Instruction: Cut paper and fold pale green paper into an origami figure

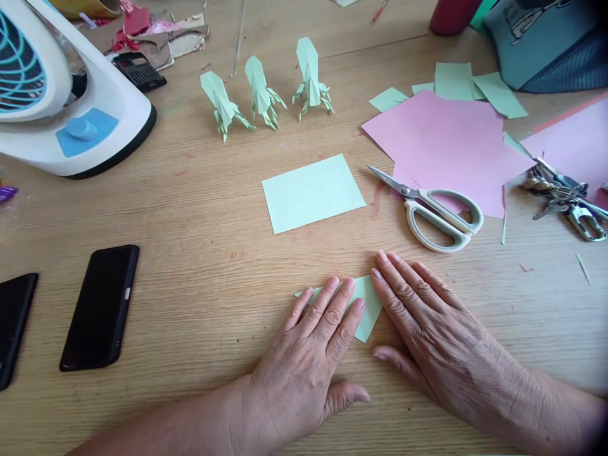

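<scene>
A folded piece of pale green paper [369, 310] lies on the wooden table near me, partly hidden under my fingers. My left hand [313, 354] rests flat over its left and middle part, fingers stretched out and thumb apart. My right hand [422, 323] lies flat at the paper's right edge, its fingertips by the upper right corner. Beyond the hands is a flat green rectangular sheet [313, 193]. To its right, scissors [427, 209] with white and grey handles lie with their blades together, partly over pink paper [446, 139].
Three folded green paper figures [311, 79] stand at the back. A white fan [109, 107] stands at the far left, with two black phones [99, 307] in front. Green paper pieces [453, 79], a bag [555, 44] and keys [560, 190] are on the right.
</scene>
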Tool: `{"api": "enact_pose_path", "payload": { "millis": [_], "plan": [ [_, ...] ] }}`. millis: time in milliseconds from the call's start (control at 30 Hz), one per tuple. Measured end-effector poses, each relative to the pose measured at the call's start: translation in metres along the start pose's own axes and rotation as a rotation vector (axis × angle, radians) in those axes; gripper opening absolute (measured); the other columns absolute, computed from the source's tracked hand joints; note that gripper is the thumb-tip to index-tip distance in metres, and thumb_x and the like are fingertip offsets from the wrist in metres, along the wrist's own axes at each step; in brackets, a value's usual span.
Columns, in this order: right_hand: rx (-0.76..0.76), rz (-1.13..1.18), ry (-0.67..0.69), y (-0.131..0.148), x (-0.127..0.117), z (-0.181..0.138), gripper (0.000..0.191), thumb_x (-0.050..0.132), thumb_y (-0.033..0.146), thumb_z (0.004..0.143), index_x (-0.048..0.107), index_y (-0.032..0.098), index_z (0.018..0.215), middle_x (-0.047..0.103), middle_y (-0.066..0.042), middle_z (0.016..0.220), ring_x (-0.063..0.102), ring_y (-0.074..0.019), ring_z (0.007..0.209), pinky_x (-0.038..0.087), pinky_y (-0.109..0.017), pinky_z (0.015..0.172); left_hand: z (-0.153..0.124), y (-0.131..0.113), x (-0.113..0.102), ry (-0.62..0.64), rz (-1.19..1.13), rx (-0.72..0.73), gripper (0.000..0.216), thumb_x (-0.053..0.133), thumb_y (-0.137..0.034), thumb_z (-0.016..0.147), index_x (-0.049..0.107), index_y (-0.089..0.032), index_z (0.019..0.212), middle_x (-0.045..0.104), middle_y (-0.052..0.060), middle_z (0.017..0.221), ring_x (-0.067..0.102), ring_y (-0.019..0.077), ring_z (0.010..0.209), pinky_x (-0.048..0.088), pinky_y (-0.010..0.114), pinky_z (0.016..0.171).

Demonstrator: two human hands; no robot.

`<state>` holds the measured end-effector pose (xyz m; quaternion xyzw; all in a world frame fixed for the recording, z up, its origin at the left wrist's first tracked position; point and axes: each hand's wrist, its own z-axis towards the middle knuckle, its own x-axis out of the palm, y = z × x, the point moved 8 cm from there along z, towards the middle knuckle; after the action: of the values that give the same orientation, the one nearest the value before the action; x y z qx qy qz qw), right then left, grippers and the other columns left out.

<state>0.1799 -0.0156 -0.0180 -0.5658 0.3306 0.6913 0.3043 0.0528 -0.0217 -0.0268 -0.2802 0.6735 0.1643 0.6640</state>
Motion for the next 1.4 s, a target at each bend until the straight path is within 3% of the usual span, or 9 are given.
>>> {"api": "enact_pose_path", "payload": {
  "millis": [267,400,567,733,933,1067,1300,1400],
  "plan": [
    [-0.001,0.050,0.024,-0.003,-0.002,0.002,0.080,0.049,0.048,0.095,0.021,0.003,0.155,0.023,-0.022,0.161,0.023,-0.0344,0.149,0.030,-0.052,0.116,0.000,0.002,-0.003,0.017,-0.057,0.031,0.091,0.026,-0.075,0.089,0.026,-0.011,0.154,0.013,0.012,0.165,0.008,0.0339,0.151,0.013,0.050,0.121],
    [-0.043,0.070,0.050,0.001,0.000,0.001,0.075,0.049,0.049,0.095,0.025,0.011,0.155,0.020,-0.018,0.163,0.021,-0.0356,0.149,0.027,-0.057,0.116,0.002,0.004,-0.004,0.022,-0.076,0.017,0.092,0.023,-0.075,0.090,0.021,-0.010,0.155,0.013,0.010,0.165,0.008,0.0318,0.152,0.012,0.049,0.122],
    [-0.095,0.061,0.056,0.008,0.001,0.000,0.083,0.049,0.055,0.093,0.026,0.003,0.153,0.025,-0.020,0.161,0.018,-0.0360,0.150,0.022,-0.055,0.118,0.001,0.003,-0.005,0.004,-0.091,-0.006,0.093,0.024,-0.075,0.090,0.021,-0.009,0.155,0.015,0.014,0.164,0.008,0.0315,0.152,0.015,0.048,0.121],
    [-0.092,0.018,0.036,0.010,-0.001,-0.001,0.083,0.049,0.052,0.094,0.024,-0.001,0.153,0.025,-0.023,0.160,0.018,-0.0358,0.150,0.024,-0.055,0.118,0.000,0.005,-0.006,-0.036,-0.070,-0.049,0.093,0.030,-0.075,0.089,0.024,-0.010,0.155,0.022,0.023,0.160,0.014,0.0368,0.150,0.022,0.050,0.117],
    [-0.069,0.036,0.060,0.011,-0.001,-0.002,0.074,0.047,0.049,0.096,0.030,0.004,0.152,0.025,-0.025,0.159,0.018,-0.0366,0.150,0.031,-0.059,0.114,0.000,0.005,-0.005,-0.006,-0.043,-0.049,0.096,0.030,-0.077,0.087,0.022,-0.012,0.156,0.020,0.021,0.161,0.013,0.0375,0.150,0.019,0.052,0.118],
    [-0.067,0.035,0.080,0.014,-0.001,-0.003,0.071,0.049,0.045,0.096,0.031,0.005,0.152,0.024,-0.026,0.159,0.016,-0.0380,0.150,0.032,-0.059,0.114,0.001,0.001,-0.005,0.019,0.010,-0.032,0.097,0.028,-0.079,0.086,0.024,-0.011,0.155,0.018,0.013,0.164,0.011,0.0386,0.150,0.018,0.053,0.118],
    [-0.083,0.040,0.048,0.018,-0.007,-0.005,0.072,0.054,0.043,0.093,0.037,0.000,0.148,0.029,-0.030,0.156,0.021,-0.0402,0.148,0.036,-0.059,0.112,0.002,0.000,-0.002,0.056,-0.004,-0.038,0.104,0.042,-0.081,0.078,0.022,-0.015,0.156,0.019,0.012,0.164,0.005,0.0398,0.150,0.018,0.056,0.118],
    [-0.107,0.064,0.059,0.013,-0.014,-0.003,0.055,0.054,0.034,0.094,0.048,0.006,0.141,0.037,-0.026,0.154,0.030,-0.0387,0.145,0.037,-0.059,0.111,0.001,0.000,-0.002,0.041,-0.026,-0.011,0.103,0.044,-0.081,0.077,0.022,-0.019,0.156,0.019,0.013,0.163,0.006,0.0414,0.150,0.019,0.058,0.116]
  ]
}}
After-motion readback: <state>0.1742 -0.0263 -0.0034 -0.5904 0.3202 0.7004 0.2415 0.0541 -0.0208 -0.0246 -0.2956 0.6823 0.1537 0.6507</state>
